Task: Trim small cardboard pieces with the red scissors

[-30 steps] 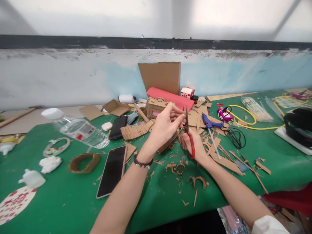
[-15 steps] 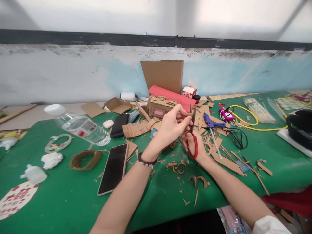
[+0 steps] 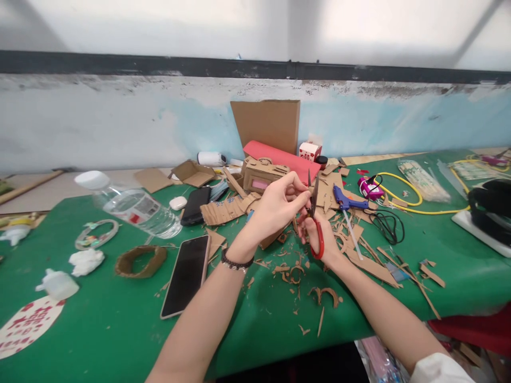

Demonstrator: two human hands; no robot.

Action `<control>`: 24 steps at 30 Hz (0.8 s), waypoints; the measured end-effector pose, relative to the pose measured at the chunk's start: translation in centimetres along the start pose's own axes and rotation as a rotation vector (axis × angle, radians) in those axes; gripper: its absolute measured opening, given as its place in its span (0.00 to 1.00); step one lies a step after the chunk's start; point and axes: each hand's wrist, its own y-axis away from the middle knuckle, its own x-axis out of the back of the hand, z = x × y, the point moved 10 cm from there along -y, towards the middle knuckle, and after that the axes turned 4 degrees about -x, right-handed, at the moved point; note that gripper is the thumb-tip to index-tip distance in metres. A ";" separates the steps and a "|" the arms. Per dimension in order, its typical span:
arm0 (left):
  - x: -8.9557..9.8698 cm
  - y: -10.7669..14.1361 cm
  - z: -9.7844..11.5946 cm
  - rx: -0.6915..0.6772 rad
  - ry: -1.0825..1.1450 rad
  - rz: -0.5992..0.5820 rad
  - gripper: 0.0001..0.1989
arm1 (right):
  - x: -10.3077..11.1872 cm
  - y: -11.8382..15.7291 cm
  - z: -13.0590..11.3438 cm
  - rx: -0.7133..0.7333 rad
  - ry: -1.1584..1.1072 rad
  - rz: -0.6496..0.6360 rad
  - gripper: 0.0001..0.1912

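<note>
My right hand grips a pair of scissors with red handles and dark blades. The blades point up and away from me and stand slightly apart. Close against them on the left, the thumb and forefinger of my left hand are pinched together; whatever lies between them is too small or hidden. Behind my left hand sits a cardboard model with a pink window. Curled cardboard scraps litter the green table under both hands.
To the left are a phone, a cardboard ring and a tilted water bottle. A blue glue gun with a glue stick lies right of the scissors, near a purple plug block on a yellow cable.
My left hand has shifted slightly left, and the scissors have moved a little with it. A brown bit seen earlier by the left fingertips is no longer distinct.
</note>
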 end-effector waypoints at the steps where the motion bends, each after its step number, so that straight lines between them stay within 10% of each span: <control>1: 0.0 0.0 0.0 0.000 0.001 -0.004 0.10 | 0.0 0.0 0.2 -0.014 0.015 0.000 0.29; 24: 0.2 0.0 -1.0 0.069 -0.012 -0.074 0.13 | 1.1 0.0 0.5 -0.084 0.135 0.089 0.28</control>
